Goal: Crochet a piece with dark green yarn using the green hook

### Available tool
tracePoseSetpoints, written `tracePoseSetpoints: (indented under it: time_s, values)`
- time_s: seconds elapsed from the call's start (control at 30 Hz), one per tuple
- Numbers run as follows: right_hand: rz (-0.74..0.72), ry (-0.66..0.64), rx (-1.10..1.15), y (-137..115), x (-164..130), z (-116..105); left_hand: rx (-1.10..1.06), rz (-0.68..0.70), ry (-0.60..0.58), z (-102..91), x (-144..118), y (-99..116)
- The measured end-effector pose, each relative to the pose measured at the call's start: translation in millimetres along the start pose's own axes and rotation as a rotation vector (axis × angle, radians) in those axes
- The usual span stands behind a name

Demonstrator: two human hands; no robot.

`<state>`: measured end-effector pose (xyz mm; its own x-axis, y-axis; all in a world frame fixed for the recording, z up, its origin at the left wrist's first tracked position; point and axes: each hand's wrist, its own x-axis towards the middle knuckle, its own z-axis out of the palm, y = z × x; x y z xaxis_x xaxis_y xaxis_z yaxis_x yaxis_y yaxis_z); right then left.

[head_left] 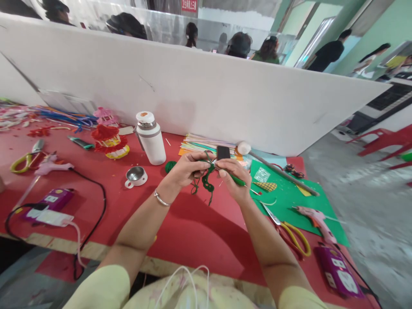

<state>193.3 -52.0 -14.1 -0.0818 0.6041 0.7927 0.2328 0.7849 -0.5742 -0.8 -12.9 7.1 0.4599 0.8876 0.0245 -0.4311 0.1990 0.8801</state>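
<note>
Dark green crochet work (208,182) hangs between my two hands above the red table, with loose yarn ends dangling. My left hand (190,168) is closed, its thumb and fingers pinching the top of the piece and the yarn. In my right hand (236,177), also closed, is a crochet hook (238,180) with a green handle; its tip meets the yarn near my left fingertips. Fingers partly hide the stitches there. A ball of green yarn (170,166) lies just left of my left hand. Behind my fingers is a small dark rectangular object (223,152).
A white thermos (151,139) and its metal-lined cup (135,176) stand to the left. Scissors (294,236), a pink glue gun (317,219) and a purple power strip (339,270) lie right. A white partition (193,86) closes off the back, with people beyond.
</note>
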Motion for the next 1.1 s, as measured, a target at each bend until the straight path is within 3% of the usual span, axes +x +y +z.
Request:
tracePoseSetpoints:
  time_s: [0.37, 0.57, 0.77, 0.97, 1.03, 1.1]
  values:
    - [-0.083, 0.012, -0.021, 4, -4, 2, -0.007, 0.036, 0.072, 4.5, 0, -1]
    - [0.098, 0.027, 0.213, 6, -5, 4, 0.013, 0.076, 0.081, 4.2, -1, -1]
    - [0.136, 0.033, 0.336, 9, -5, 8, 0.005, 0.086, 0.066, 4.1, 0, -4]
    - [0.017, -0.016, 0.112, 3, -3, -2, 0.070, 0.073, 0.049, 3.6, 2, -8]
    - [0.017, -0.075, 0.049, 4, -1, -6, 0.150, 0.148, 0.061, 4.8, 2, -12]
    - [0.030, -0.093, -0.011, 7, 0, -6, 0.256, 0.286, 0.143, 7.8, 4, -18]
